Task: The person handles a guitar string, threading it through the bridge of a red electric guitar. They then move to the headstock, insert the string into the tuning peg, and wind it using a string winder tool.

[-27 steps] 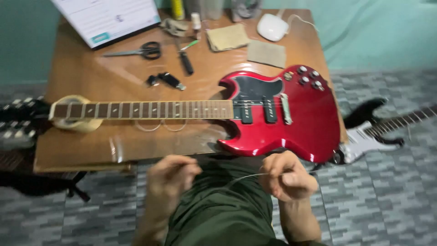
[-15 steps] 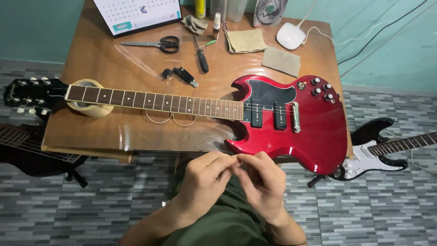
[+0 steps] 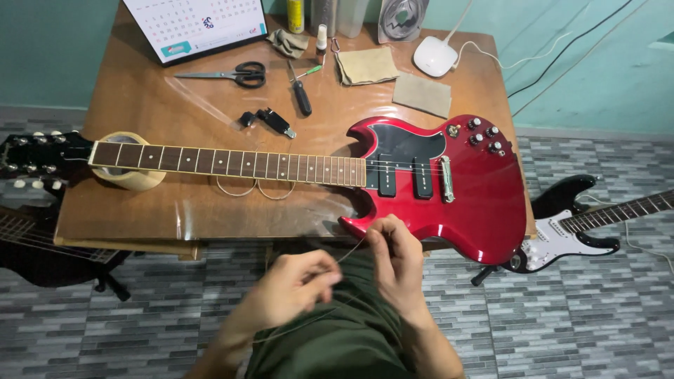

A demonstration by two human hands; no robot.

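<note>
right hand (image 3: 394, 256) pinches thin guitar string (image 3: 349, 254) | left hand (image 3: 298, 284) pinches its lower end, blurred | string slants up-right over lap, below desk (image 3: 140, 217) edge | red guitar (image 3: 449, 179) neck points left | vs earlier: hands parted, left dropped

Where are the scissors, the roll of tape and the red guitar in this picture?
scissors (image 3: 242, 73), head view, on the black handles.
roll of tape (image 3: 130, 180), head view, on its front outer wall under the guitar neck.
red guitar (image 3: 484, 200), head view, on the glossy body right of the bridge.
</note>
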